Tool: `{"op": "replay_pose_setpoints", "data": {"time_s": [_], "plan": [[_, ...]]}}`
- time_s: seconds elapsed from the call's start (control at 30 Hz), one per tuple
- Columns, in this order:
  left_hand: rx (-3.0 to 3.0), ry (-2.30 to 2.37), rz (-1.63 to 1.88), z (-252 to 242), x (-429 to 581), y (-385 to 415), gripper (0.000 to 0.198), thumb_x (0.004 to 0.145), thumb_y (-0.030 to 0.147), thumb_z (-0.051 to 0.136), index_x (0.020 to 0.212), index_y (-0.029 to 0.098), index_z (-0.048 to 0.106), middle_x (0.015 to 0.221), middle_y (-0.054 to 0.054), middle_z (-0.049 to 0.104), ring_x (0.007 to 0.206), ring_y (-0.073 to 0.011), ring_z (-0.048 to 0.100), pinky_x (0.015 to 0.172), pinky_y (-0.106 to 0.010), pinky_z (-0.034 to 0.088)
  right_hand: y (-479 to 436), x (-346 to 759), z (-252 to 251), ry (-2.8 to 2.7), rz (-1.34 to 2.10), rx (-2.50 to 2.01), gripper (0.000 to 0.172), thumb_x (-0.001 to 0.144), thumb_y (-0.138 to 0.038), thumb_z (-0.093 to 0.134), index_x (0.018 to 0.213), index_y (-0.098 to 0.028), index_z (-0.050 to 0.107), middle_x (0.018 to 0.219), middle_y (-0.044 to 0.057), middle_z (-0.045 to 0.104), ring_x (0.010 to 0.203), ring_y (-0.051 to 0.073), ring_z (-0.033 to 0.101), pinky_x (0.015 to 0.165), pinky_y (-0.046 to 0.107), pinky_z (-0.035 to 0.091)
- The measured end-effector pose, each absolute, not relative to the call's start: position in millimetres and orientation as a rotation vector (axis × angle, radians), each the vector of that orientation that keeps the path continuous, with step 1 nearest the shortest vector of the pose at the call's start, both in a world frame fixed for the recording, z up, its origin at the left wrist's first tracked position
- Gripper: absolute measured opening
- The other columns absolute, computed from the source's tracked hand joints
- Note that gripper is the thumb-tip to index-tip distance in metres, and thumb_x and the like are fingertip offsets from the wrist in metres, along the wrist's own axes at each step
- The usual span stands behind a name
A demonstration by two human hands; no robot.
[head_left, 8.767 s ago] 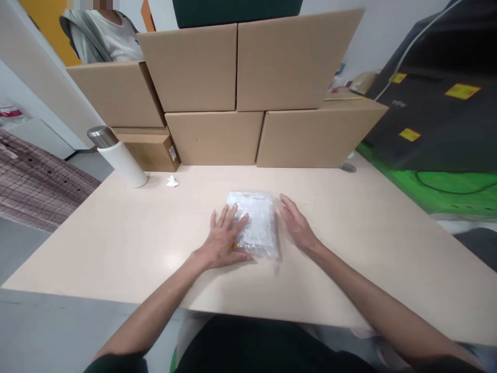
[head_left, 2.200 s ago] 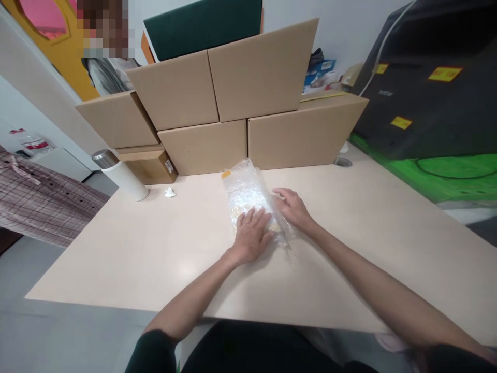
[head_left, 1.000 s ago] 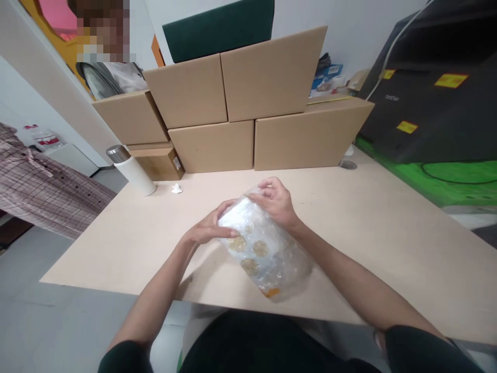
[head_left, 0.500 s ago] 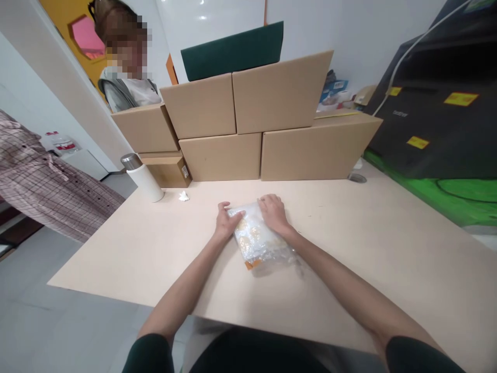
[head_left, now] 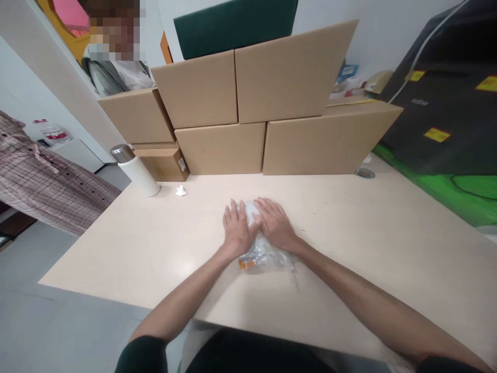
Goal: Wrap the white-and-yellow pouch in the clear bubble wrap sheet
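A package in clear bubble wrap [head_left: 261, 251] lies on the pale wooden table [head_left: 155, 243], with a strip of orange tape at its near left corner. My left hand [head_left: 237, 228] rests flat over its left side, fingers spread and pointing away from me. On the right side my right hand [head_left: 275, 221] presses down, its fingers stretched out too. The two thumbs meet near the middle of the package. Most of its top is hidden under my hands, and what is inside the wrap I cannot make out. Loose film trails off at the near right.
Stacked cardboard boxes [head_left: 221, 150] line the back of the table, a dark green box [head_left: 236, 28] on top. A white bottle [head_left: 137, 173] and a crumpled paper scrap [head_left: 180, 190] are at the left. Behind the boxes is a person [head_left: 120, 75]; someone in plaid [head_left: 54, 176] stands left.
My left hand has moved from gripping the package's left edge to lying flat on top. My right hand has shifted slightly and stays on the package. The view has tilted a little downward.
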State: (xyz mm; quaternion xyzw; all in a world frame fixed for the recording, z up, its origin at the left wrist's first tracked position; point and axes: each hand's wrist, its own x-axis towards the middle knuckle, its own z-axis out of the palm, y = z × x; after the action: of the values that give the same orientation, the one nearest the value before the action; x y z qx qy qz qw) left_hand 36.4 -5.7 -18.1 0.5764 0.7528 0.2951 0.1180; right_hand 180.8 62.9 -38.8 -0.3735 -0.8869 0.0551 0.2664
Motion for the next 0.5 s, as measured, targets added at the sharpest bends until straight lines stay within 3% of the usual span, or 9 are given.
{"op": "replay_pose_setpoints", "data": {"time_s": [0.17,0.33,0.5], "plan": [[1.916,2.157,0.648,-24,34,-12,0.087,0.093,0.065,0.046,0.157,0.011,0.026,0.166,-0.023,0.013,0.153,-0.0430,0.003,0.120,-0.060,0.015,59,184,-34,-2.436,0.191,-1.054,0.057,0.105,-0.042,0.025,0.149,-0.013,0.046,0.157,0.013,0.042,0.147,0.029,0.034,0.120,0.051,0.023],[1.983,2.068,0.689,-34,20,-9,0.089,0.091,0.071,0.045,0.159,0.018,0.022,0.167,-0.020,0.012,0.153,-0.0428,0.001,0.119,-0.064,0.010,55,185,-31,-2.413,0.195,-1.090,0.056,0.105,-0.043,0.026,0.148,-0.013,0.046,0.158,0.013,0.042,0.147,0.029,0.033,0.120,0.050,0.022],[2.052,1.937,0.663,-34,15,-2,0.094,0.090,0.076,0.040,0.159,0.015,0.020,0.167,-0.022,0.007,0.154,-0.0402,-0.001,0.120,-0.062,0.009,51,180,-28,-2.380,0.207,-1.164,0.057,0.105,-0.042,0.025,0.150,-0.012,0.044,0.158,0.015,0.041,0.148,0.030,0.032,0.120,0.051,0.022]]}}
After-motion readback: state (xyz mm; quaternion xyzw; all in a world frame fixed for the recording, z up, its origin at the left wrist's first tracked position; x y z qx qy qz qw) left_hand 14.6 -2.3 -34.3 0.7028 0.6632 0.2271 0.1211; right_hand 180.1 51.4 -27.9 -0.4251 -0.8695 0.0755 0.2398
